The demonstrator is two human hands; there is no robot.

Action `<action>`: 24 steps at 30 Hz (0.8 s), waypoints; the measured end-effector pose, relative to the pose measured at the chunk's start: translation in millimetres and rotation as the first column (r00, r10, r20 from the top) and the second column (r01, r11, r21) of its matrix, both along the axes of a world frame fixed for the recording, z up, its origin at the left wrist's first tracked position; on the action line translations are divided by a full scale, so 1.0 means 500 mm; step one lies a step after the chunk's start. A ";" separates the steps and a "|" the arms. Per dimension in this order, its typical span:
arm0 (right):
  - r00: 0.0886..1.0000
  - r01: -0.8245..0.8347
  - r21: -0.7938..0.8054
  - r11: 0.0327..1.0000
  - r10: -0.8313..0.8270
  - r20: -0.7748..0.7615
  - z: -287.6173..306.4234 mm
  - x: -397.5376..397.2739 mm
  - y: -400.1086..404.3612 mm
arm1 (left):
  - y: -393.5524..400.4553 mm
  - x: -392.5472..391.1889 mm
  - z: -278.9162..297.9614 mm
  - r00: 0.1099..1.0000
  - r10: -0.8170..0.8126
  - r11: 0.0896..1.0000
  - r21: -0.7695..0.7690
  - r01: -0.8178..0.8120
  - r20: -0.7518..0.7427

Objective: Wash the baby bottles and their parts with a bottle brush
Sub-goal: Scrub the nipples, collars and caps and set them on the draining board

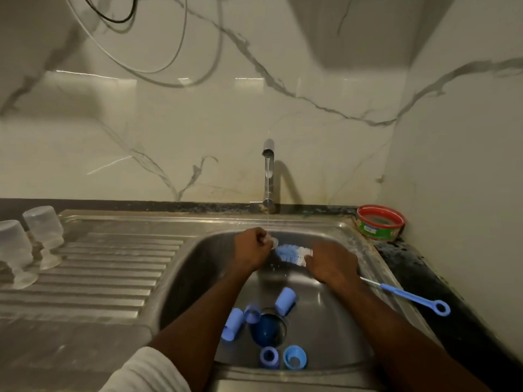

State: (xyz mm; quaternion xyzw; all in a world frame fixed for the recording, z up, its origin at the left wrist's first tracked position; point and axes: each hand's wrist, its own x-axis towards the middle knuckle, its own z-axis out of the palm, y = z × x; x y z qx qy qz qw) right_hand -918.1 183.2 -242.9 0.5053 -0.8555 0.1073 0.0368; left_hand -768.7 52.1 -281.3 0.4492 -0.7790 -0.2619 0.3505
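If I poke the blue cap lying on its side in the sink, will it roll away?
Probably a little. The blue cap is round and lies on its side on the smooth steel sink, so a poke would likely roll it. It looks like thin hollow plastic, so probably light. The tap is running, so it may be wet and slippery.

Two bottles stand upside down on the draining board, left of the sink. The tap rises behind the sink. Caps and rings lie in the sink around the drain. A tub sits on the bench at the right rear corner.
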 end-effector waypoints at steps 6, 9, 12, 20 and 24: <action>1.000 -0.009 0.016 1.000 0.010 -0.019 0.003 0.001 0.001 | -0.001 -0.013 -0.005 0.994 -0.042 0.979 -0.196 0.061 0.099; 0.999 -0.023 0.017 1.000 0.023 -0.030 0.002 0.005 0.001 | -0.012 -0.005 -0.006 0.991 -0.099 0.978 -0.174 0.114 0.090; 0.999 -0.025 0.001 1.000 0.025 -0.035 0.003 0.008 0.002 | -0.019 -0.003 -0.007 0.987 -0.141 0.970 -0.187 0.154 0.080; 0.999 -0.019 -0.072 0.997 0.016 -0.045 0.004 0.017 0.011 | -0.010 -0.005 -0.007 0.984 -0.156 0.983 -0.116 0.145 -0.087; 0.999 -0.019 -0.115 0.993 0.015 -0.038 0.006 0.022 0.016 | -0.013 0.005 -0.008 0.965 -0.131 0.991 -0.017 0.130 -0.226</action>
